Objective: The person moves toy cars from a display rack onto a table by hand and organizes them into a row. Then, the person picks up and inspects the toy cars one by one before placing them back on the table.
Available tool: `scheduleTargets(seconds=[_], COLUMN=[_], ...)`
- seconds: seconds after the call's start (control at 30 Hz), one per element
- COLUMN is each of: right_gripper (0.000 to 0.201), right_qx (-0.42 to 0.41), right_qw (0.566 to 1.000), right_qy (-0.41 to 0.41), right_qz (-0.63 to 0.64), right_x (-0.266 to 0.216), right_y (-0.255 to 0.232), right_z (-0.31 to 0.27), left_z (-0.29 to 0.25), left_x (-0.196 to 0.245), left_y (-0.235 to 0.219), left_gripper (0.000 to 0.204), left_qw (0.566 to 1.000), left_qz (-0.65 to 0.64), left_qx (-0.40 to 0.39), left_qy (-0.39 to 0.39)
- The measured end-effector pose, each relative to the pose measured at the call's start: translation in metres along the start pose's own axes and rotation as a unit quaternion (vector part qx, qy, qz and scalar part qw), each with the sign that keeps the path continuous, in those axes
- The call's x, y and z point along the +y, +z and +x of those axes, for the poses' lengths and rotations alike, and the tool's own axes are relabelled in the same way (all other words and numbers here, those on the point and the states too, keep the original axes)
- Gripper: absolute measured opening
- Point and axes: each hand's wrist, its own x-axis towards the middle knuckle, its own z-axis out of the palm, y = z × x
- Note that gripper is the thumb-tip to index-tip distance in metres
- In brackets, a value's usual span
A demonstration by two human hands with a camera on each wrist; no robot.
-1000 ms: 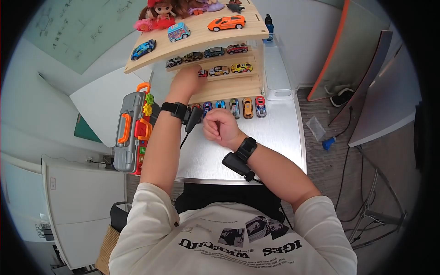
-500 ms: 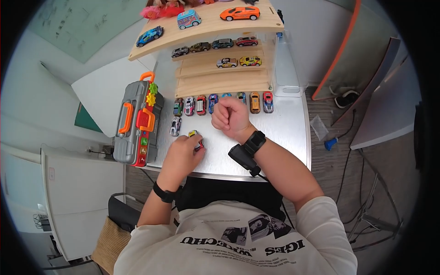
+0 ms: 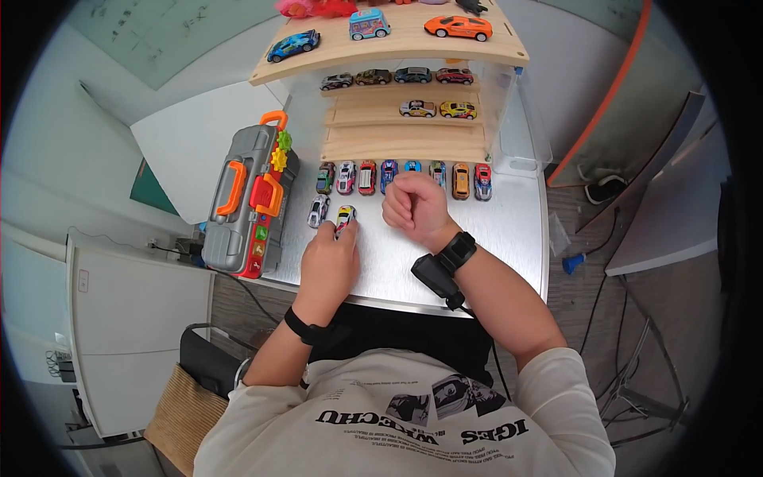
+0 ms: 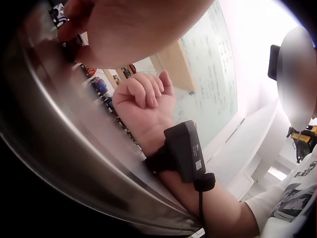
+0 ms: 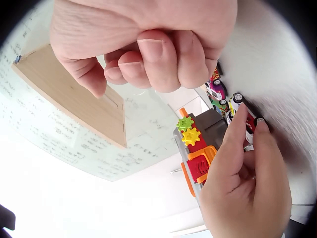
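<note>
My left hand (image 3: 330,266) pinches a small yellow, white and red toy car (image 3: 345,218) between thumb and fingers, low over the metal table (image 3: 397,270). The right wrist view shows the same car (image 5: 251,124) in the left hand's fingertips (image 5: 239,116). Beside it on the left stands a white and grey car (image 3: 318,211). My right hand (image 3: 416,208), fingers curled in with nothing in them, is held in front of a row of toy cars (image 3: 366,177). In the left wrist view the right hand (image 4: 143,101) shows its curled fingers.
A wooden shelf (image 3: 405,148) behind the row holds more cars on its tiers. On its top board are a blue car (image 3: 293,46), a blue van (image 3: 369,25) and an orange car (image 3: 458,29). A grey and orange toolbox (image 3: 246,199) stands at the left.
My left hand came down from the middle shelf tier to the table with a car, then moved slightly forward with it. That tier now shows two cars. My right hand stays curled.
</note>
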Motion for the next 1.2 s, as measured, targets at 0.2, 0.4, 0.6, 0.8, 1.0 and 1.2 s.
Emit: scheduleTargets(seconds=[0.2,0.4,0.6,0.8,1.0,1.2], right_gripper=[0.044,0.044,0.043,0.043,0.044,0.043], right_qx=[0.006,0.000,0.000,0.002,0.003,-0.002], right_qw=[1.000,1.000,1.000,1.000,1.000,1.000], right_qy=[0.012,0.019,0.013,0.012,0.014,0.015], right_qz=[-0.012,-0.021,-0.001,-0.005,-0.007,-0.013], right_x=[-0.001,0.000,0.001,0.001,0.001,0.000], right_y=[0.001,0.000,0.001,0.000,0.001,0.001], right_z=[-0.001,0.000,0.000,0.000,0.000,0.000], left_z=[0.012,0.017,0.017,0.019,0.018,0.018], left_x=[-0.002,-0.002,-0.004,-0.004,-0.006,-0.006], left_y=[0.007,0.010,0.008,0.007,0.008,0.009], left_gripper=[0.035,0.032,0.034,0.035,0.033,0.033], left_qw=[1.000,0.999,0.999,0.999,0.999,0.999], left_qz=[0.020,0.034,0.033,0.029,0.030,0.029], left_qx=[0.024,0.043,0.028,0.025,0.029,0.029], left_qy=[-0.001,-0.006,-0.010,-0.011,-0.009,-0.012])
